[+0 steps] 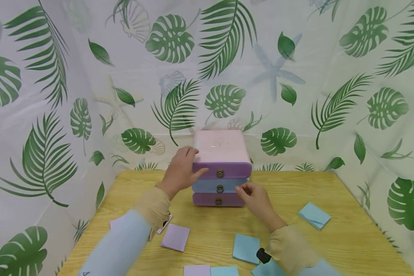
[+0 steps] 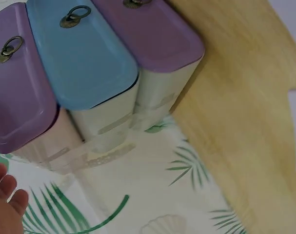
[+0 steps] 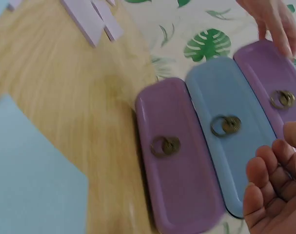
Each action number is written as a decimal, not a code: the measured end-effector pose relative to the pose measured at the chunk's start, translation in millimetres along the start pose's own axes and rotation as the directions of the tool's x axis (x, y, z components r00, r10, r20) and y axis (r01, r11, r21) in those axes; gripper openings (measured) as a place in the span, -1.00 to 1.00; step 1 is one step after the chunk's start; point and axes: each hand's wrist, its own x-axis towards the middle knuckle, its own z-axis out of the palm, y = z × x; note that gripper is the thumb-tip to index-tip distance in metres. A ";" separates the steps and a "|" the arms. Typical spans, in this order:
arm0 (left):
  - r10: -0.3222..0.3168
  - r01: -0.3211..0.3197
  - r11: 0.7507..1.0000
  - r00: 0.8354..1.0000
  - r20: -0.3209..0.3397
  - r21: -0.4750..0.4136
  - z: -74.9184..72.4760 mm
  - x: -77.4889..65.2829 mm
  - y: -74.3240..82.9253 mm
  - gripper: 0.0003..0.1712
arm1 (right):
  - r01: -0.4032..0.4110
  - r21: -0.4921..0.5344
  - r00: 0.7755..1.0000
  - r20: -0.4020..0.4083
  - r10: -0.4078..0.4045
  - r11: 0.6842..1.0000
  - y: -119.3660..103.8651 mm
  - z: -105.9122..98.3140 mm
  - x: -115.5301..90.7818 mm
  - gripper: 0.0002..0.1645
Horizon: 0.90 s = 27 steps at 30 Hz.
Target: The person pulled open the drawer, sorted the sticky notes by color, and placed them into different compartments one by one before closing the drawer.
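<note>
A small chest of drawers (image 1: 224, 151) with a pink top stands at the back of the table. Its fronts run from a purple top drawer (image 1: 239, 170) through a blue middle drawer (image 1: 205, 186) to a purple bottom drawer (image 1: 203, 199), each with a bronze ring pull. My left hand (image 1: 182, 168) is at the chest's upper left corner, fingers beside the pink lid and thumb across the top drawer's front. Near the blue drawer's right end is my right hand (image 1: 259, 200), its fingers loosely bent with nothing between them in the right wrist view.
Purple sticky notes (image 1: 175, 237) lie on the table (image 1: 207, 226) at front left. Blue note pads (image 1: 246, 248) lie at front right, with another blue pad (image 1: 314, 215) farther right. A leaf-printed sheet (image 1: 296, 115) hangs close behind the chest.
</note>
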 end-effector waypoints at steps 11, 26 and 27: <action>0.087 -0.147 0.980 0.922 0.377 0.132 -12.3 44.7 21.2 0.01 | -0.305 0.281 0.952 0.122 0.281 0.910 -8.9 53.7 -4.5 -0.59; -0.069 -0.004 0.990 0.855 0.513 0.141 1.3 54.9 20.6 0.11 | -0.411 0.433 0.897 0.033 0.441 0.802 -12.7 87.8 -9.1 -0.53; -0.074 0.003 0.990 0.860 0.505 0.140 3.0 55.3 21.0 0.11 | -0.414 0.442 0.894 0.032 0.447 0.796 -12.7 88.0 -9.2 -0.54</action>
